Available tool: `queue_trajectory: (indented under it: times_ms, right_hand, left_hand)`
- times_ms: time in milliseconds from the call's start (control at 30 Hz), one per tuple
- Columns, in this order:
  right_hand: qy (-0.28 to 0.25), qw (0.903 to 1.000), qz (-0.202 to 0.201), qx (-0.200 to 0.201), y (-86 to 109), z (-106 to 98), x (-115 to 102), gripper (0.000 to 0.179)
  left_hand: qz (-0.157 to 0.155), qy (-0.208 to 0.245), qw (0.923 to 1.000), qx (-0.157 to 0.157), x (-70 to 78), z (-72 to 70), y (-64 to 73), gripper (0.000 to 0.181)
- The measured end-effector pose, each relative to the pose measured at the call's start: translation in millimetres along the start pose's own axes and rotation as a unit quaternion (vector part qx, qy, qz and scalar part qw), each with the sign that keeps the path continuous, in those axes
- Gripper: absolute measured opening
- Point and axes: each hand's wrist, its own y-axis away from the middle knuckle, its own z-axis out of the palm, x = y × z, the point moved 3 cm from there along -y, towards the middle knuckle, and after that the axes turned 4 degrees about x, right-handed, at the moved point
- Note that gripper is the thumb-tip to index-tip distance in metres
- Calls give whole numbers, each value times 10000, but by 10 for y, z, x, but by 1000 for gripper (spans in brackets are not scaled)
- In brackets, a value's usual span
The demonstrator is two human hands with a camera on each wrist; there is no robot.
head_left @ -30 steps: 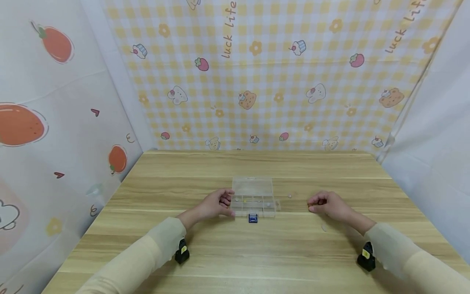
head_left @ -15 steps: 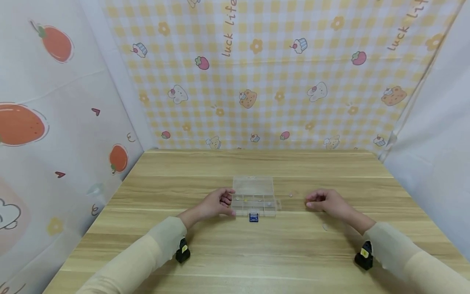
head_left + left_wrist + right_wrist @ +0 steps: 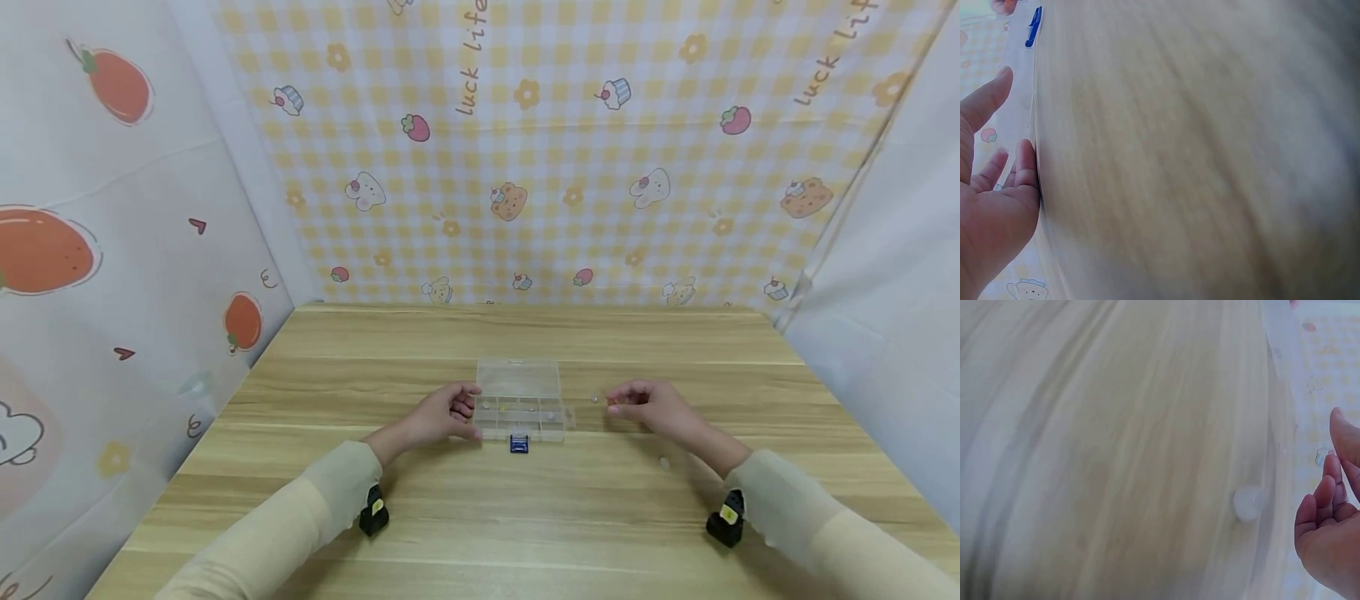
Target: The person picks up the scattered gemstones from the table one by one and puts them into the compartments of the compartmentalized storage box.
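A clear plastic compartment box lies on the table, its lid swung up at the back and a blue latch at the front. Several tiny pieces sit in its compartments. My left hand holds the box's left end, with thumb at the front corner and forefinger at the back one. To the right of the box, my right hand pinches a small orange piece between thumb and fingers. Just left of those fingertips lies a small pale bead-like piece.
A flat, clear, roundish piece lies on the wood-grain table below the right hand; in the right wrist view this whitish piece looks blurred. A patterned cloth hangs behind the table's back edge.
My right hand has moved left, toward the box, carrying the orange piece up from farther right. The left hand and the box have stayed in place.
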Motion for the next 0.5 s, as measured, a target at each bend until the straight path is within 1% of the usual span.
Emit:
queue_trajectory:
  times_ms: [200,500]
  right_hand:
    - [-199,9998,22,-76,-37,97,-71,30]
    - [-387,9991,-114,-156,-91,268,-196,29]
  left_hand:
    - [26,-29,10000,-12,14,-3,11,72]
    - [13,-38,10000,-9,5,-6,6,73]
